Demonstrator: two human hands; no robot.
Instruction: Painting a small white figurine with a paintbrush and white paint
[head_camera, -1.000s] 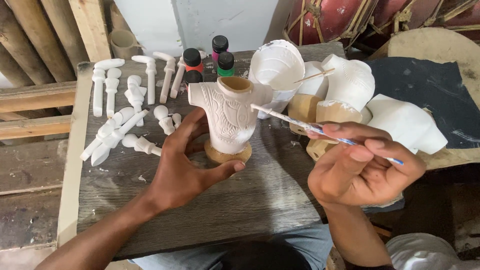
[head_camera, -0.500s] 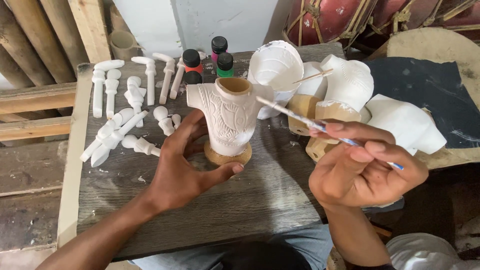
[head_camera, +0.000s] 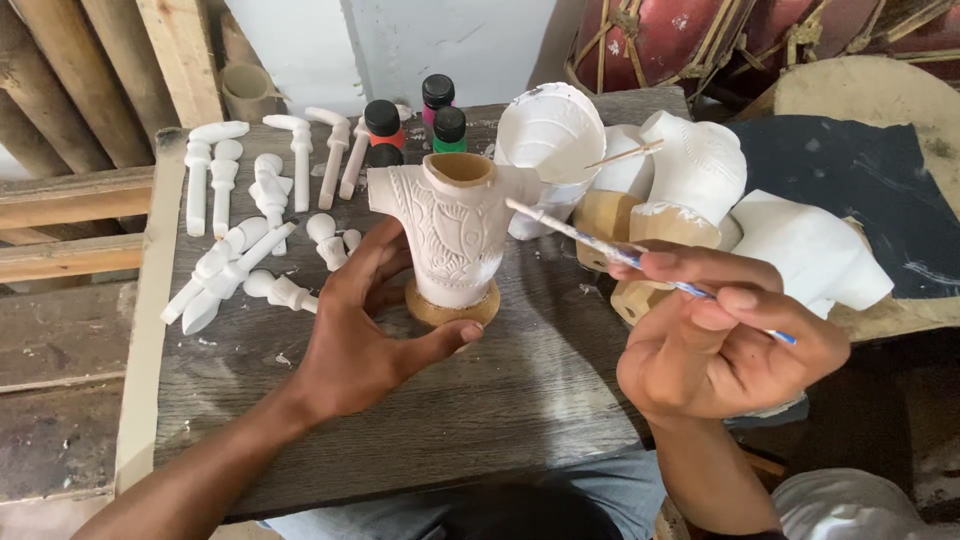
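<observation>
Torso (head_camera: 455, 235), white and carved, stands upright on a round wooden base (head_camera: 452, 305) on the grey board (head_camera: 480, 400), about mid-table. It looks like a hollow, stiff shell with an open neck and short arm stubs, so I judge it light, rigid and brittle; the stubs and thin neck rim would likely chip first. The carved relief should give grip, though any wet coat would smear. The safest hold seems low, at the waist or the base.

Left hand (head_camera: 360, 340) is spread wide around the torso's lower left side, thumb lying in front of the base and fingers curled behind; whether they press the surface I cannot tell. Right hand (head_camera: 725, 345), right of the torso, is closed around a thin brush (head_camera: 600, 245), pinched pen-fashion, its tip just at the torso's right shoulder.

Behind the torso stand small paint bottles (head_camera: 410, 120). Left of it lie white limb pieces (head_camera: 250, 220). Right of it sit more white torsos (head_camera: 700, 170) and a white cup (head_camera: 550, 135).
</observation>
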